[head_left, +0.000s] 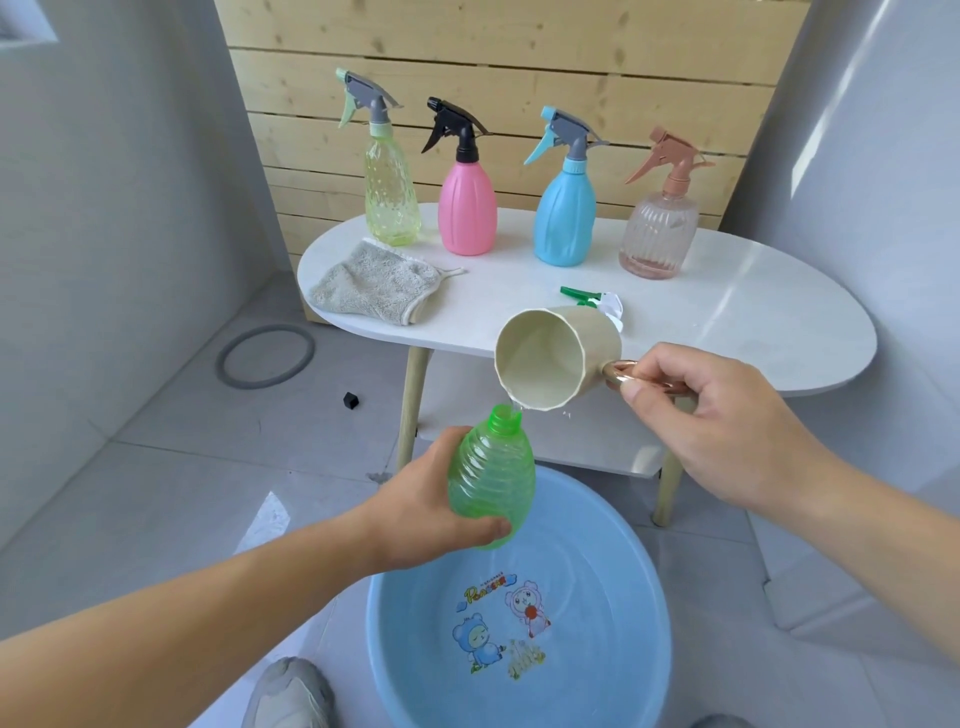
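My left hand (421, 512) grips a green ribbed bottle (491, 478) with no cap, held tilted over a blue basin (639, 597) of water on the floor. My right hand (711, 415) pinches the gold ring handle of a beige cup (556, 358). The cup is tipped on its side, its lower rim just above the bottle's open neck, and a little water drips there. A green and white spray head (592, 300) lies on the white table behind the cup.
On the white oval table (753, 322) stand several spray bottles: yellow-green (390, 202), pink (466, 208), blue (565, 218), clear pink (657, 234). A grey cloth (374, 283) lies at its left. A grey ring (265, 356) and a small black block (351, 400) lie on the tiled floor. My shoe (288, 696) is beside the basin.
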